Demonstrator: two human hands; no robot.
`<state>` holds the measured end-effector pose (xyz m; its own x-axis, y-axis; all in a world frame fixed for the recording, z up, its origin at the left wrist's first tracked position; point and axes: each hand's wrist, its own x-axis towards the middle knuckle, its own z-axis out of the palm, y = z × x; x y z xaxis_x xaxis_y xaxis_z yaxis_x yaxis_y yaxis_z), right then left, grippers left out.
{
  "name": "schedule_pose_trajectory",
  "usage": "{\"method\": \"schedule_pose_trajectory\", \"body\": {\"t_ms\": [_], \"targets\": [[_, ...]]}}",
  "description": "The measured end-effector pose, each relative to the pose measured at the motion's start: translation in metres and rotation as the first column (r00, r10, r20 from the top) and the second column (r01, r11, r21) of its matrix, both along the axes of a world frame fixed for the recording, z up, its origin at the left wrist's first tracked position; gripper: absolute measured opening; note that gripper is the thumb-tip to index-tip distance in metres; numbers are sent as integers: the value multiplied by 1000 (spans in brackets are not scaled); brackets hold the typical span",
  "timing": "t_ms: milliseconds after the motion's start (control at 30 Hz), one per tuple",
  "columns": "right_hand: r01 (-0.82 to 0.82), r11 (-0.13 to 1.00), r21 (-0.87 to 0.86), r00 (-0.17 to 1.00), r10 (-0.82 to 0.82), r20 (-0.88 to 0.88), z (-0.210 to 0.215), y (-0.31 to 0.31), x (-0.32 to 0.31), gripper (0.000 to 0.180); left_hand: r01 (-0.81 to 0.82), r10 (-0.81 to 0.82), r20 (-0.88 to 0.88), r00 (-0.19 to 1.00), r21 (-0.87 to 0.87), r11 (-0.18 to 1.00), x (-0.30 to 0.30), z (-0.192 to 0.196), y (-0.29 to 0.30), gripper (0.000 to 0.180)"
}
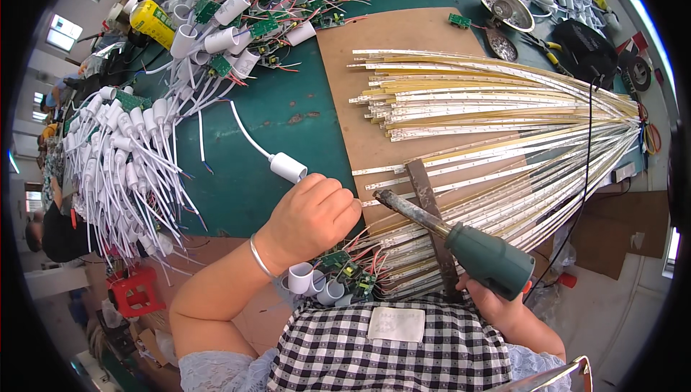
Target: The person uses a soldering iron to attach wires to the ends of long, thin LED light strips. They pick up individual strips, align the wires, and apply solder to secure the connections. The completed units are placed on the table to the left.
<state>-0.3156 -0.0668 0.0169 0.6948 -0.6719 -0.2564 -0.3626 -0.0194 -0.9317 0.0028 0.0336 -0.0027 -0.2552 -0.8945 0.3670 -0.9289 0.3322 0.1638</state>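
Observation:
My left hand (309, 213), with a bangle at the wrist, is closed, its fingers curled at the open end of a white plastic end cap (288, 167). A white cable (248, 133) trails from that cap toward the back left. My right hand (497, 301) grips a soldering iron with a thick green handle (489, 261); its dark tip points left and away from me. Beneath the iron, long thin LED strips (489, 201) fan out across the board, a dark flat bar (426, 201) lying over them. Small circuit boards (353, 273) and white caps (300, 277) sit just before my apron.
White capped cables (122, 154) hang in a bundle at the left edge. Circuit boards with caps (245, 32) are heaped at the back, beside a yellow bottle (152, 23). A metal bowl (506, 8), pliers (551, 53) and black tape (636, 71) stand at the back right.

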Motion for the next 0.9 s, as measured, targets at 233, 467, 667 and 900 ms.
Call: {"method": "schedule_pose_trajectory", "body": {"t_ms": [233, 467, 667, 900], "targets": [[-4, 1000, 17, 1000, 4, 10, 5, -1, 2, 27, -25, 22, -139, 990, -24, 999, 4, -5, 4, 22], [-13, 1000, 22, 1000, 13, -8, 6, 0, 3, 27, -126, 132, -282, 950, 42, 991, 1, -10, 13, 26], [-20, 999, 33, 999, 21, -37, 9, 1, 4, 26, -143, 115, -386, 915, -44, 989, 0, -15, 11, 24], [-47, 998, 31, 998, 48, -38, 7, 1, 3, 27, -142, 122, -380, 917, -24, 990, -1, -18, 9, 22]]}}
